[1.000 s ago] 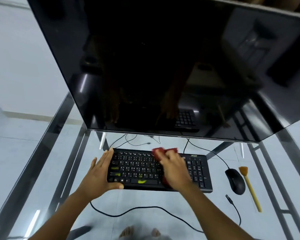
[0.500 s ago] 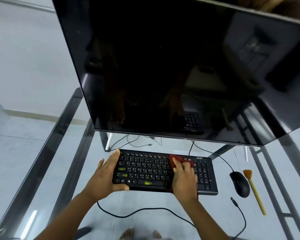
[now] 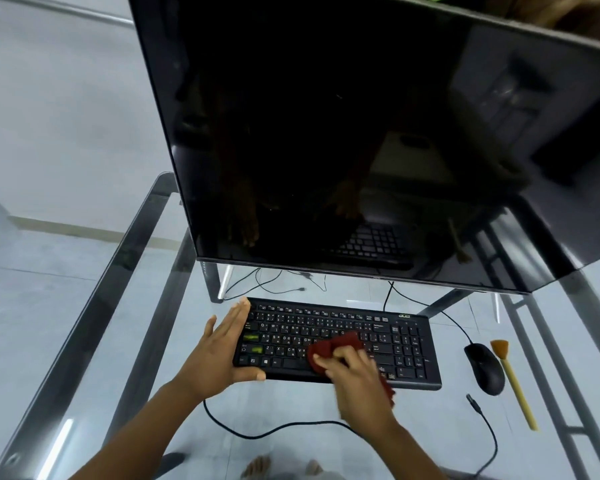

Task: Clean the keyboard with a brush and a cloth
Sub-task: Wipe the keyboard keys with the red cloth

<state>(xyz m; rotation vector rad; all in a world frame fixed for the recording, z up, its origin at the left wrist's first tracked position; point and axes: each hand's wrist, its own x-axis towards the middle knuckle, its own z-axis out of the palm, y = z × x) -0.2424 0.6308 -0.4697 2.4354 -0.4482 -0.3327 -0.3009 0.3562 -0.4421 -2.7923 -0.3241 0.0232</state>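
Glass made up the counter (image 3: 94, 317), see-through to a pale floor (image 3: 32, 271), with a big dark monitor (image 3: 361, 150) leaning over its far half. Our keyboard (image 3: 406, 344) lay flat just in front of the monitor, near the middle of the counter. We judged it light and stiff, apt to skate on the smooth glass under any sideways rub, so the place to steady it was an end and the front edge, not the keys (image 3: 291, 337). The left grip (image 3: 219, 355) did just that: fingers straight and together along the left end, thumb laid on the front edge, spread rather than clenched. The right grip (image 3: 361, 386), blurred, pinched a dark red cloth (image 3: 329, 351) bunched under curled fingers and pressed it on the keys right of the middle. We took the cloth to be soft and limp, best held wadded so no loose corner snagged a key. A yellow-handled brush (image 3: 513, 382) lay idle at the right, just beside a black mouse (image 3: 484, 368), both apart from the keyboard. A black cable (image 3: 274, 433) looped along the near side, and a loose plug (image 3: 473, 403) lay near the mouse; either could catch a wide wipe.
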